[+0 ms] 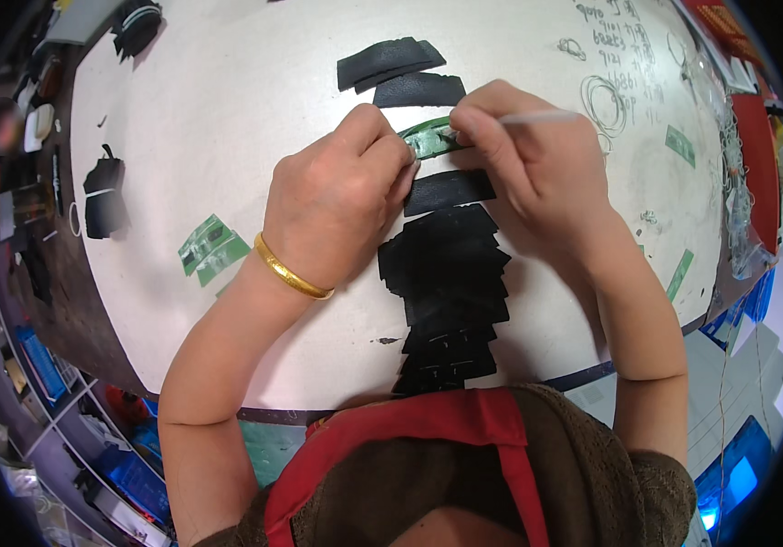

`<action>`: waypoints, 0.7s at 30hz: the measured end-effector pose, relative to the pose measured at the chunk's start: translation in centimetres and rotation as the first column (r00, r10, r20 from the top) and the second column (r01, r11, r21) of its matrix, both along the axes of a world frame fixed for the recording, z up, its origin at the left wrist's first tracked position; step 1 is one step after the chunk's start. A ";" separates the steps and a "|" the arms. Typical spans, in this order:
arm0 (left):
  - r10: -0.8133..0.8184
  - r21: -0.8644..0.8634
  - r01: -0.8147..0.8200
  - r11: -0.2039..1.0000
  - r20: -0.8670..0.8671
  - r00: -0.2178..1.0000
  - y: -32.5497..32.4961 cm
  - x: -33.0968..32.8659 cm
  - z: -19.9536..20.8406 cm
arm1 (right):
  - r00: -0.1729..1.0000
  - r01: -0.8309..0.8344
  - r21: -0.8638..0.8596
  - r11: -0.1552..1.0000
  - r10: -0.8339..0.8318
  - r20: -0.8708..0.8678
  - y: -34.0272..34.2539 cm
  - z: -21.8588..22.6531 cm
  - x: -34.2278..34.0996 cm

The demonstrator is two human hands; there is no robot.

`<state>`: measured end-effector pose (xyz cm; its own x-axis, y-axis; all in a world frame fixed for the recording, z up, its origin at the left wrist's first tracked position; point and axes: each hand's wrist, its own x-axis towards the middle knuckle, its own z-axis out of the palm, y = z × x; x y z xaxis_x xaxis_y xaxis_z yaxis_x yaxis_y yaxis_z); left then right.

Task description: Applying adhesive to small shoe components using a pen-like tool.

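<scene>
My left hand (341, 196) is closed, its thumb and fingertips pinching the left end of a short green strip (430, 143) with a shiny face and dark patches. At the strip's other end, my right hand (546, 169) is closed around a slim pale stick-like tool (539, 117). Its tip is hidden by my fingers, which touch or nearly touch the strip. Just beyond lie black leather-like pieces (419, 90), slightly overlapping. A single black piece (449, 191) lies nearer me. Below it, a fanned row of overlapping black pieces (446, 264) runs toward my body.
Green film scraps (213, 246) lie left of my left forearm, with another green scrap (680, 144) at the right. Black bundles (104, 196) sit along the white board's (318, 365) left side. Clear plastic (740, 219) lines its right edge. Shelves (72, 410) stand lower left.
</scene>
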<state>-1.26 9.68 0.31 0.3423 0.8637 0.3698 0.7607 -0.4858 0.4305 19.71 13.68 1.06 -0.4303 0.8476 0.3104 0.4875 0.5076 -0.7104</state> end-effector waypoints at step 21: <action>-0.007 -0.038 0.011 0.999 0.117 0.993 -0.6 -0.5 1.0 | 0.893 0.015 -0.417 0.909 -0.200 -0.403 1.1 0.3 1.7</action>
<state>-1.78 9.06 1.29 0.3064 0.8751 0.3746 0.6996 -0.4738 0.5348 21.39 14.80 1.33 -0.2317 0.9701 0.0728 0.1235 0.1036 -0.9869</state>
